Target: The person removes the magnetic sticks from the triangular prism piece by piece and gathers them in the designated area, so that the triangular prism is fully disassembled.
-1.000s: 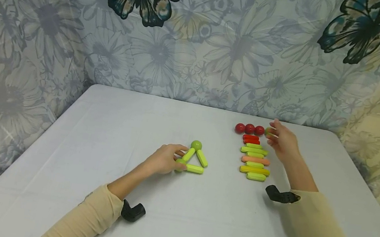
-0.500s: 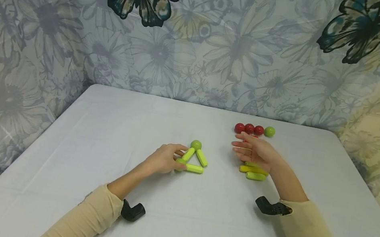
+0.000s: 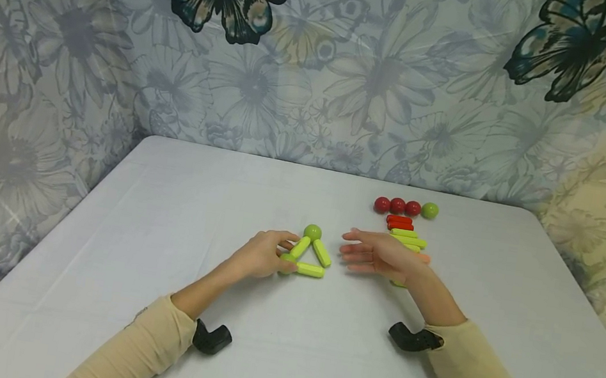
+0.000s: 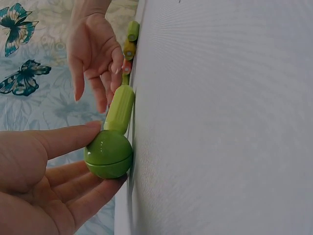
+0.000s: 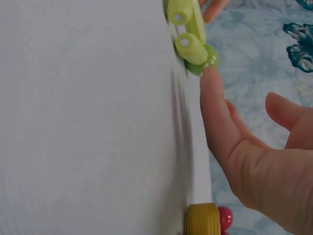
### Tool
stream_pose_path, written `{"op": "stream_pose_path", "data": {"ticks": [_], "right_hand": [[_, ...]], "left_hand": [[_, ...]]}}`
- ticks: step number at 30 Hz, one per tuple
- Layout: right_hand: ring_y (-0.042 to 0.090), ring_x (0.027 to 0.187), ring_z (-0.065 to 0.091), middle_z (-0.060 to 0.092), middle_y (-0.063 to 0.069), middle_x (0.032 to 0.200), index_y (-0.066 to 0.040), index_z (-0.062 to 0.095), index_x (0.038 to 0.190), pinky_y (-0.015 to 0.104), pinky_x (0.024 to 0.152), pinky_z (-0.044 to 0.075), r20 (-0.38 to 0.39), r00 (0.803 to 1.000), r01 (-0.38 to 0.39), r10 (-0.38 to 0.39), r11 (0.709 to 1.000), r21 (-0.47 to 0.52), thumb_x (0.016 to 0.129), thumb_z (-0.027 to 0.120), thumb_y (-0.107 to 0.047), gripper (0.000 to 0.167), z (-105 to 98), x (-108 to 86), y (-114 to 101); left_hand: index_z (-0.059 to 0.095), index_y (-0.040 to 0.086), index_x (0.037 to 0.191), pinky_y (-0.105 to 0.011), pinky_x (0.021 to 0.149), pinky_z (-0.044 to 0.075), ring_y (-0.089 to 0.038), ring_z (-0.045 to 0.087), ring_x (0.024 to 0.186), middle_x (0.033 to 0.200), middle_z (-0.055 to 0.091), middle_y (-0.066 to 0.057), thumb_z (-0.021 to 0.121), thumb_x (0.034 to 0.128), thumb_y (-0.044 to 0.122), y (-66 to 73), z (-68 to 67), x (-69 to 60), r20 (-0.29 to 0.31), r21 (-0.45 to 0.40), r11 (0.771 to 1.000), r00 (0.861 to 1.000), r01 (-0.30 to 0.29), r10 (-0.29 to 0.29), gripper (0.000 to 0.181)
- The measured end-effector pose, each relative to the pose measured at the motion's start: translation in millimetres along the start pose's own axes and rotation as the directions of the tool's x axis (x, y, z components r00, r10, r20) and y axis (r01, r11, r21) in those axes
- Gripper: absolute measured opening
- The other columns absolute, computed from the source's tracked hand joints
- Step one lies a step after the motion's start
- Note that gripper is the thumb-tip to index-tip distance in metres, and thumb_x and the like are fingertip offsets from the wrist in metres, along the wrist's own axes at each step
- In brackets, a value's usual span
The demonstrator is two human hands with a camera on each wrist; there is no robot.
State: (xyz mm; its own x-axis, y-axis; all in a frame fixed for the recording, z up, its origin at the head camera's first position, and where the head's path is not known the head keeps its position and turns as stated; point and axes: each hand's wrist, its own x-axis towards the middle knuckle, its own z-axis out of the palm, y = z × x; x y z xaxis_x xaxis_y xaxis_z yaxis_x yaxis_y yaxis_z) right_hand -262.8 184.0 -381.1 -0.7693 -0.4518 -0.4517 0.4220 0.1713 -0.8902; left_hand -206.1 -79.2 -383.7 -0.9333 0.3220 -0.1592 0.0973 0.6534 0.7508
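My left hand [image 3: 259,254] pinches a glossy green ball [image 4: 108,154] between thumb and fingers, at the left corner of a small triangle on the white table. Three light-green rods form its sides: the left rod [image 3: 300,247], the right rod [image 3: 322,252] and the bottom rod [image 3: 310,270]. Another green ball [image 3: 312,232] sits at the top corner; at the lower right corner no ball shows. Between the triangle and a column of coloured rods, my right hand [image 3: 381,255] hovers with fingers extended, holding nothing. It covers part of that column in the head view.
Behind the column, three red balls [image 3: 397,205] and one green ball [image 3: 430,211] stand in a row. Below them lie short red rods [image 3: 400,222], then green rods [image 3: 405,233]; a yellow rod [image 5: 202,220] appears in the right wrist view. A patterned wall [image 3: 292,103] borders the table's far edge.
My right hand has come away from the green ball in the back row, moving left and nearer over the rods toward the triangle. My left hand keeps its place on the ball.
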Motion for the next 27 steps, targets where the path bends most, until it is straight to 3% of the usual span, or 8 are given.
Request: {"op": "stream_pose_path", "data": {"ticks": [8, 17, 23, 27], "right_hand": [[0.025, 0.095, 0.066, 0.063, 0.015, 0.113, 0.005, 0.04, 0.139, 0.04, 0.084, 0.053, 0.052, 0.995, -0.087, 0.088, 0.996, -0.032, 0.101, 0.048, -0.033, 0.054, 12.8, 5.1, 0.9], [0.026, 0.093, 0.066, 0.05, 0.024, 0.125, 0.003, 0.039, 0.141, 0.039, 0.081, 0.054, 0.064, 0.989, -0.131, 0.132, 0.991, -0.012, 0.1, 0.05, -0.032, 0.055, 23.0, 10.4, -0.8], [0.021, 0.084, 0.067, 0.054, 0.016, 0.108, 0.006, 0.045, 0.131, 0.036, 0.078, 0.055, 0.052, 0.989, -0.14, 0.141, 0.99, -0.027, 0.099, 0.053, -0.029, 0.048, 28.9, 18.3, 0.6], [0.016, 0.076, 0.065, 0.058, 0.011, 0.095, 0.006, 0.047, 0.129, 0.031, 0.074, 0.056, 0.039, 0.99, -0.129, 0.134, 0.986, -0.107, 0.1, 0.052, -0.027, 0.044, 33.3, 24.1, 0.1]], "left_hand": [[0.051, 0.008, 0.136, -0.037, 0.085, 0.052, -0.03, 0.058, 0.112, 0.126, 0.059, -0.013, 0.074, 0.085, 0.017, 0.4, 0.4, -0.3, 0.002, 0.003, 1.0, 1.0, -0.004, 0.004, 0.057], [0.051, 0.008, 0.137, -0.037, 0.085, 0.051, -0.028, 0.058, 0.112, 0.125, 0.06, -0.012, 0.074, 0.0849, 0.016, 1.5, -0.5, -0.4, 0.014, -0.003, 1.0, 1.0, 0.011, -0.011, 0.057], [0.051, 0.009, 0.137, -0.036, 0.086, 0.051, -0.028, 0.058, 0.113, 0.125, 0.06, -0.011, 0.074, 0.0853, 0.018, 0.6, -0.2, 0.9, 0.017, 0.004, 1.0, 1.0, 0.017, -0.017, 0.057], [0.05, 0.008, 0.137, -0.036, 0.085, 0.052, -0.028, 0.058, 0.112, 0.125, 0.06, -0.012, 0.074, 0.085, 0.017, 0.0, -0.1, 1.3, 0.018, 0.002, 1.0, 1.0, 0.01, -0.01, 0.058]]}}
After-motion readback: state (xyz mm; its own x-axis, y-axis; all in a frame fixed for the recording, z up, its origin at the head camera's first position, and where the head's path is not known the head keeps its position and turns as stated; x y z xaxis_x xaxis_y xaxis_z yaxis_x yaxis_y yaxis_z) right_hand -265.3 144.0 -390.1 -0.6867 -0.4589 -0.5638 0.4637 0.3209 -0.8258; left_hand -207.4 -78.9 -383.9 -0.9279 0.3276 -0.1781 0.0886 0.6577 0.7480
